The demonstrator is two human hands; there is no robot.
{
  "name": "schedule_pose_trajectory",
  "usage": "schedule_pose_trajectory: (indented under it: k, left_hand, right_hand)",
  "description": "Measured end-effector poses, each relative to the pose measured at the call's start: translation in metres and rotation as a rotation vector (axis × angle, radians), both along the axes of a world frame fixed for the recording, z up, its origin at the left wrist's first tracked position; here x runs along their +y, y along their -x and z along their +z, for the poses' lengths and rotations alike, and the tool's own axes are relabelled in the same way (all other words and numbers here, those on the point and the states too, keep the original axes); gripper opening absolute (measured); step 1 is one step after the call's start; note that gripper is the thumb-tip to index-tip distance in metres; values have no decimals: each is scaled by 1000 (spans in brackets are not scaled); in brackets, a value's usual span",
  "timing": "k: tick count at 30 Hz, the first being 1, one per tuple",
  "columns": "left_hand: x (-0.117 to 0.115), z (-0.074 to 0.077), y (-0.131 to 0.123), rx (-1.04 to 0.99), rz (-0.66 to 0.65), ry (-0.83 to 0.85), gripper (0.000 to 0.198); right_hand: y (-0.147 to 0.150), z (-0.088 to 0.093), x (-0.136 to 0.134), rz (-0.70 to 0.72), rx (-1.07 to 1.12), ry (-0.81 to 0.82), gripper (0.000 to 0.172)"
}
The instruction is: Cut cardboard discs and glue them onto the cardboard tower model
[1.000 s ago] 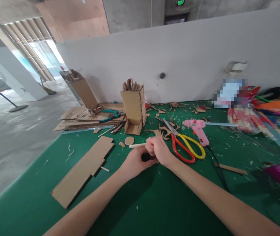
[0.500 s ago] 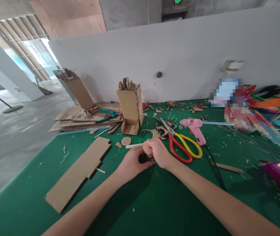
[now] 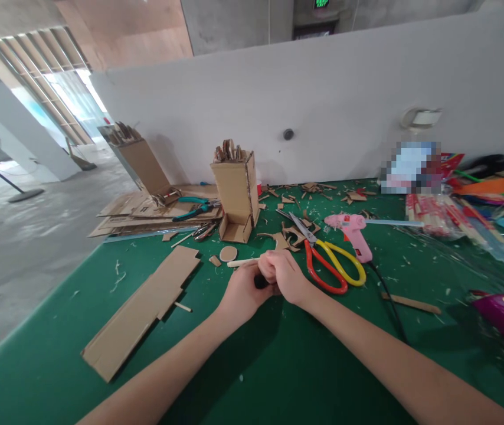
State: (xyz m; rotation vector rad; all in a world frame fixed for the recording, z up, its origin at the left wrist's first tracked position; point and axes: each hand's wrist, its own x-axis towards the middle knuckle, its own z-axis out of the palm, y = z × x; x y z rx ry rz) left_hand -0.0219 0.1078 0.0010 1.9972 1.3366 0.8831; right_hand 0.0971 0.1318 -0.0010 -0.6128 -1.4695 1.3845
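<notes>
My left hand [image 3: 245, 292] and my right hand [image 3: 284, 274] are closed and pressed together above the table. A pale wooden stick [image 3: 241, 262] juts out to the left from behind my left fingers. Its other end runs toward my right fist and is hidden there. What my left fingers curl around cannot be made out. Close to my right hand lie scissors [image 3: 328, 262] with one red and one yellow handle, blades apart. Left of the stick is a round cardboard disc [image 3: 228, 254], with a small cardboard scrap [image 3: 215, 261] beside it.
A cardboard holder [image 3: 234, 195] with round-ended pieces stands behind my hands; another [image 3: 143, 162] leans farther left. Pliers [image 3: 192, 209] lie on stacked cardboard. A long cardboard strip [image 3: 141, 313] lies left. A pink glue gun [image 3: 352, 233] with its cord and bagged sticks [image 3: 433, 218] are right.
The view has shifted very slightly. Both hands stay pressed together in almost the same place, with the stick still showing at the left.
</notes>
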Motion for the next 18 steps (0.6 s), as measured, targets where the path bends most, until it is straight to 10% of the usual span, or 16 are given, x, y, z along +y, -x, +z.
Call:
schedule_pose_trajectory:
  k: [18]
  left_hand:
    - [-2, -4, 3, 109, 0, -61, 11]
  right_hand:
    - [-16, 43, 11, -77, 28, 30, 38]
